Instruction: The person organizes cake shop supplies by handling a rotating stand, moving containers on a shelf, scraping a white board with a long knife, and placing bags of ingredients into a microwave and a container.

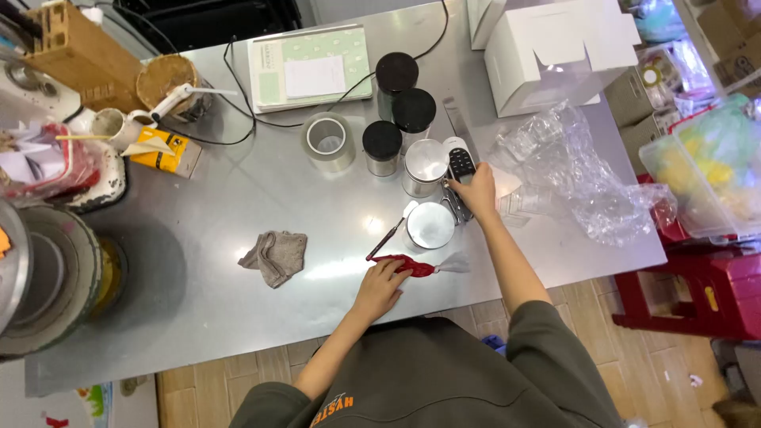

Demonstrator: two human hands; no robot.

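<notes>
Head view looks straight down on a steel desk. Left hand lies near the near edge, fingers bent down onto a red, flat, leaf-shaped piece, pressing on its left end; whether it grips the piece or only rests on it I cannot tell. A clear tuft sticks out of the piece's right end. Right hand reaches farther across the desk, closed around a small metal tool, just beside a black-and-white handheld device with buttons. Between the hands sits a round silver lid, with a thin brush lying just left of it. Farther off stand metal tins with black lids and an open tin. A grey rag lies to the left, a tape roll beyond it, and crumpled clear plastic to the right.
</notes>
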